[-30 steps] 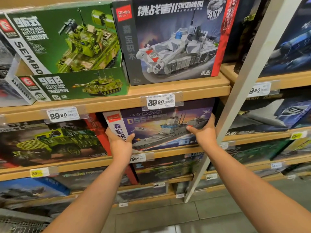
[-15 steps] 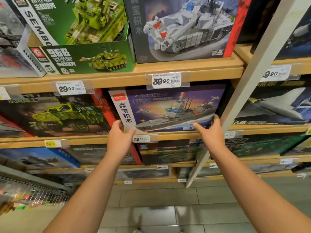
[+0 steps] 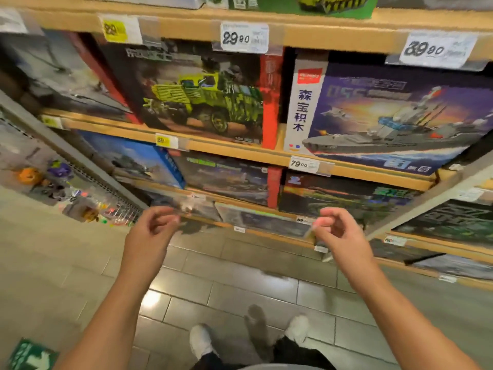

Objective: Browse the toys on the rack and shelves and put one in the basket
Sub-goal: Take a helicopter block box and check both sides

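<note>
Warship box (image 3: 386,116) upright on shelf (image 3: 240,150); hands (image 3: 152,231) apart below.

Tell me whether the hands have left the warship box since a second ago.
Yes. Both the left hand and right hand have dropped off the warship box, now hanging empty below its shelf edge.

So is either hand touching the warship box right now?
Apart. The head view shows the left hand and right hand hanging empty, below the warship box, with two lower shelf rows between.
</note>
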